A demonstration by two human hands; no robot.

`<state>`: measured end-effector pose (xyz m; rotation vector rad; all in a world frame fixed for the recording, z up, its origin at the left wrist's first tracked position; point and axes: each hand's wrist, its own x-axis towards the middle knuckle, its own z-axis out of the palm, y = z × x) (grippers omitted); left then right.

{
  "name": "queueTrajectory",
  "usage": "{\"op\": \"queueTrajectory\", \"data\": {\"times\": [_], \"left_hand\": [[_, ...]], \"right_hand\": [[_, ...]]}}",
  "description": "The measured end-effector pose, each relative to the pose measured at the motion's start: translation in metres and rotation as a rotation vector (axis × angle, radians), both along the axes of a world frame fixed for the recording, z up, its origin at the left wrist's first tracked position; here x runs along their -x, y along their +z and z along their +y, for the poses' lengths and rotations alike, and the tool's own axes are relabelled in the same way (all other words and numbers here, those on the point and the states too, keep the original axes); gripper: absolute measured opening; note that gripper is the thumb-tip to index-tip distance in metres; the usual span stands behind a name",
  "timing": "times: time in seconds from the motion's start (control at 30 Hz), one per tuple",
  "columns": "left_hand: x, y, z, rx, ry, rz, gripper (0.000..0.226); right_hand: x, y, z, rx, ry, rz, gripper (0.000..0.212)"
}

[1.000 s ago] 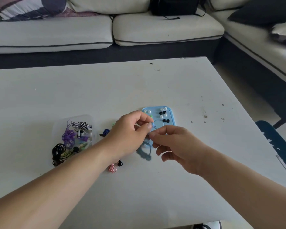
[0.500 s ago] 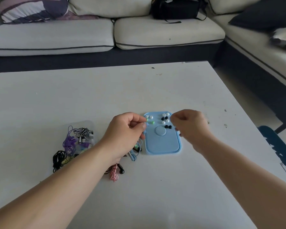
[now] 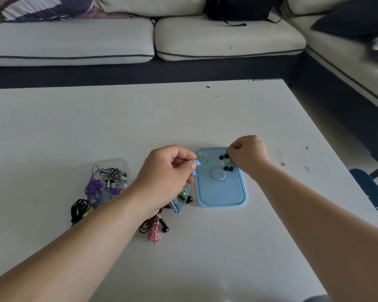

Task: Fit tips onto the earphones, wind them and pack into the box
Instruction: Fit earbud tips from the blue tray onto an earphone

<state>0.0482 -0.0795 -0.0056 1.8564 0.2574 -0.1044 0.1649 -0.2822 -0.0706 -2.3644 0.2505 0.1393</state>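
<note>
Your left hand (image 3: pixel 170 171) has thumb and index finger closed in a pinch on a blue earbud (image 3: pixel 198 164), with the other fingers curled under. The bud sits just off the left edge of the blue lid (image 3: pixel 220 190). Its blue cable (image 3: pixel 179 203) hangs from the hand down to the table (image 3: pixel 183 116) in a loose loop, not wound.

Your right hand (image 3: pixel 248 155) is curled tight, fingertips down at the lid's far right corner among the loose tips. Can't tell if it has one pinched.

On the lid: black tips (image 3: pixel 228 168) and white tips (image 3: pixel 222 162) right of centre, green tips (image 3: pixel 207 162) plus pale ones toward the far left corner.

Near your left wrist: a pink cable (image 3: pixel 154 231) and a black earbud (image 3: pixel 165 228), tangled together.

Further left, the clear box (image 3: pixel 120 163) holds purple earphones (image 3: pixel 94 186) and zebra-striped earphones (image 3: pixel 114 172). Black earphones (image 3: pixel 80 209) lie at its near edge; in or out, can't tell. Sofa (image 3: pixel 118 40) is behind the table.
</note>
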Motion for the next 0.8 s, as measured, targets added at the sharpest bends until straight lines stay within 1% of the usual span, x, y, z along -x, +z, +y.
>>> {"op": "queueTrajectory", "data": {"times": [0.17,0.3,0.37,0.5,0.57,0.63,0.8], "left_hand": [[0.002,0.002,-0.001,0.001,-0.004,0.002,0.008],[0.004,0.006,-0.002,0.012,0.007,-0.009,0.008],[0.005,0.01,-0.001,0.041,0.019,-0.016,0.008],[0.005,0.019,0.0,0.122,0.044,-0.034,0.01],[0.005,0.024,0.001,0.183,0.066,-0.044,0.01],[0.005,0.03,0.003,0.26,0.082,-0.061,0.01],[0.015,0.04,0.012,0.371,0.058,-0.115,0.012]], "right_hand": [[0.0,0.001,-0.001,0.045,0.062,0.011,0.018],[0.01,0.009,-0.005,-0.061,-0.033,-0.03,0.014],[0.018,0.026,-0.003,-0.183,-0.068,-0.06,0.011],[0.046,0.074,0.01,-0.61,-0.063,-0.023,0.002],[0.065,0.096,0.02,-0.793,-0.035,0.036,0.008],[0.082,0.11,0.027,-0.922,-0.018,0.095,0.011],[0.112,0.114,0.038,-1.187,-0.06,0.198,0.005]]}}
